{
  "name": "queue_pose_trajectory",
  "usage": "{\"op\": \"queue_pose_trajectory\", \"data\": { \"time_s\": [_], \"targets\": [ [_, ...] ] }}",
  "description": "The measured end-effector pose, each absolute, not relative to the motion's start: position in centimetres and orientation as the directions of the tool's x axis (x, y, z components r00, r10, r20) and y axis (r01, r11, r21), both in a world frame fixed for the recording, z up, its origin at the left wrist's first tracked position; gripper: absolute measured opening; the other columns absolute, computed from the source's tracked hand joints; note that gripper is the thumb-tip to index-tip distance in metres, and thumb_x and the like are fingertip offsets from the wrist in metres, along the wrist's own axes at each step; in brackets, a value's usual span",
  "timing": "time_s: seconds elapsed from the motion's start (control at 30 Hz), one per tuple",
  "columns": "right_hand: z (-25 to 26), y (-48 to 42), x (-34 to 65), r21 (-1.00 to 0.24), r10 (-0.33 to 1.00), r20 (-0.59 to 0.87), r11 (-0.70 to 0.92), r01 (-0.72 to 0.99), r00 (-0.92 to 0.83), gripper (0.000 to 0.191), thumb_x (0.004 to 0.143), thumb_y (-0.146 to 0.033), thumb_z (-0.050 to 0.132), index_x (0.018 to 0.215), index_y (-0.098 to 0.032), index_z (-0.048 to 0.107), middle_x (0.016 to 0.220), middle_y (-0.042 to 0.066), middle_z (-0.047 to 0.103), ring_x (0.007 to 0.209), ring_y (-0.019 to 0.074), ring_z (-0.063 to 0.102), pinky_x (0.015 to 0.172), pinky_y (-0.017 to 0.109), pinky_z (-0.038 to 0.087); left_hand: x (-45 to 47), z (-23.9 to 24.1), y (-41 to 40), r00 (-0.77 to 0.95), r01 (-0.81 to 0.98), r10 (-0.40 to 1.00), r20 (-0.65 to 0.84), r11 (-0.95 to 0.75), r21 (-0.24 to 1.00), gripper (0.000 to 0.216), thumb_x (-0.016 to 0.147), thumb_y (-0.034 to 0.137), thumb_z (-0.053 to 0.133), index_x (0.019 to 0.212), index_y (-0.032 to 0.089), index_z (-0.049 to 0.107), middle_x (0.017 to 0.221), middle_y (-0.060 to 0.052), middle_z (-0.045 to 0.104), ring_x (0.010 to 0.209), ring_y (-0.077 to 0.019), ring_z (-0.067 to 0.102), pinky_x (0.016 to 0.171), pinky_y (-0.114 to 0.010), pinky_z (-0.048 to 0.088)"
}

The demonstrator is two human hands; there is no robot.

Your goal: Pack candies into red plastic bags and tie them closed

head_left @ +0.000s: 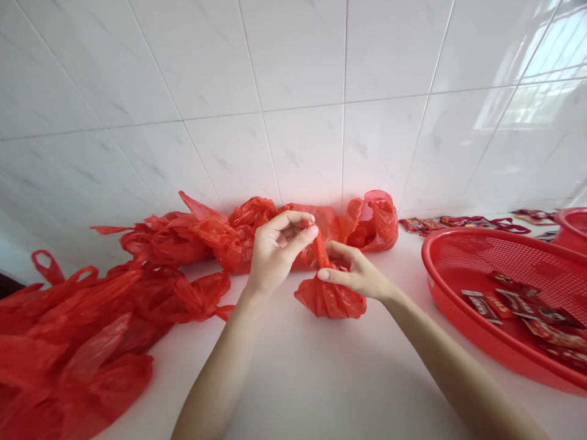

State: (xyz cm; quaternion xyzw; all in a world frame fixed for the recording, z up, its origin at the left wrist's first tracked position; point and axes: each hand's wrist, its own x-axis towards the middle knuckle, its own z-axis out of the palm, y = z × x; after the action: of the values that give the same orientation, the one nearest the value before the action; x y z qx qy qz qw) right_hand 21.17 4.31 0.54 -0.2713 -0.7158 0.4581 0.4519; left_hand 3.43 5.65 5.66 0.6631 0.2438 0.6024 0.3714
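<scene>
A small red plastic bag (331, 298) with something bundled inside hangs just above the white counter at the centre. My left hand (275, 253) pinches the twisted top of the bag between thumb and fingers and holds it up. My right hand (355, 272) grips the bag's neck lower down, thumb pointing left across it. Both hands are closed on the plastic.
A row of filled, tied red bags (215, 235) lies along the tiled wall behind my hands. A heap of loose red bags (82, 342) fills the left. A red mesh basket (458, 293) with several small packets (518, 305) stands at the right, more packets (458, 223) behind it.
</scene>
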Motion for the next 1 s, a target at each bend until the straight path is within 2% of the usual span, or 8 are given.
{"op": "queue_pose_trajectory", "data": {
  "time_s": [0.13, 0.27, 0.4, 0.57, 0.8, 1.0],
  "targets": [
    [0.66, 4.41, 21.38, -0.908, 0.838, 0.378, 0.418, 0.017, -0.393, 0.029, 0.086, -0.044, 0.073, 0.097, -0.018, 0.069, 0.098, 0.005, 0.068, 0.093, 0.0208, 0.063, 0.084, 0.035, 0.051, 3.31, 5.93, 5.41, 0.179, -0.097, 0.770, 0.612, -0.605, 0.790, 0.012, 0.077, 0.022, 0.080, 0.086, 0.019, 0.073, 0.086, -0.001, 0.071, 0.079, -0.0130, 0.066, 0.074, -0.024, 0.057],
    [0.50, 4.50, 21.35, -0.919, 0.840, 0.357, 0.393, 0.006, -0.408, 0.026, 0.084, -0.043, 0.075, 0.088, -0.018, 0.069, 0.085, 0.001, 0.065, 0.080, 0.0166, 0.061, 0.075, 0.031, 0.050, 3.15, 5.95, 5.43, 0.175, -0.070, 0.753, 0.634, -0.633, 0.771, 0.013, 0.077, 0.022, 0.079, 0.088, 0.019, 0.073, 0.087, -0.001, 0.072, 0.079, -0.0137, 0.067, 0.075, -0.025, 0.057],
    [0.71, 4.43, 21.35, -0.936, 0.810, 0.335, 0.344, -0.073, -0.482, 0.024, 0.080, -0.038, 0.080, 0.087, -0.018, 0.068, 0.082, -0.001, 0.064, 0.076, 0.0136, 0.058, 0.072, 0.028, 0.048, 2.95, 5.95, 5.54, 0.152, -0.054, 0.731, 0.665, -0.666, 0.744, 0.012, 0.077, 0.022, 0.079, 0.087, 0.019, 0.073, 0.088, -0.002, 0.073, 0.079, -0.0144, 0.068, 0.075, -0.027, 0.058],
    [0.74, 4.30, 21.37, -0.953, 0.816, 0.274, 0.302, -0.028, -0.509, 0.025, 0.077, -0.037, 0.082, 0.079, -0.018, 0.067, 0.075, -0.003, 0.060, 0.069, 0.0119, 0.054, 0.068, 0.027, 0.046, 2.64, 5.92, 5.91, 0.096, -0.083, 0.732, 0.675, -0.670, 0.738, 0.012, 0.077, 0.023, 0.079, 0.087, 0.020, 0.073, 0.087, -0.002, 0.072, 0.080, -0.0138, 0.068, 0.076, -0.026, 0.057],
    [0.31, 4.20, 20.95, -0.974, 0.811, 0.215, 0.216, -0.063, -0.545, 0.026, 0.073, -0.034, 0.084, 0.090, -0.017, 0.073, 0.079, -0.001, 0.066, 0.073, 0.0131, 0.060, 0.073, 0.027, 0.048, 2.50, 5.97, 5.86, 0.025, -0.047, 0.722, 0.692, -0.690, 0.722, 0.014, 0.076, 0.021, 0.080, 0.088, 0.019, 0.073, 0.082, -0.001, 0.071, 0.076, -0.0137, 0.067, 0.072, -0.025, 0.058],
    [0.13, 4.31, 20.81, -0.974, 0.797, 0.212, 0.217, -0.060, -0.565, 0.024, 0.075, -0.031, 0.082, 0.091, -0.017, 0.073, 0.081, 0.000, 0.067, 0.075, 0.0134, 0.060, 0.074, 0.028, 0.049, 2.48, 6.10, 5.34, 0.024, 0.002, 0.641, 0.767, -0.767, 0.641, 0.012, 0.076, 0.016, 0.079, 0.086, 0.019, 0.072, 0.081, 0.000, 0.070, 0.075, -0.0124, 0.066, 0.071, -0.024, 0.057]
  ]
}}
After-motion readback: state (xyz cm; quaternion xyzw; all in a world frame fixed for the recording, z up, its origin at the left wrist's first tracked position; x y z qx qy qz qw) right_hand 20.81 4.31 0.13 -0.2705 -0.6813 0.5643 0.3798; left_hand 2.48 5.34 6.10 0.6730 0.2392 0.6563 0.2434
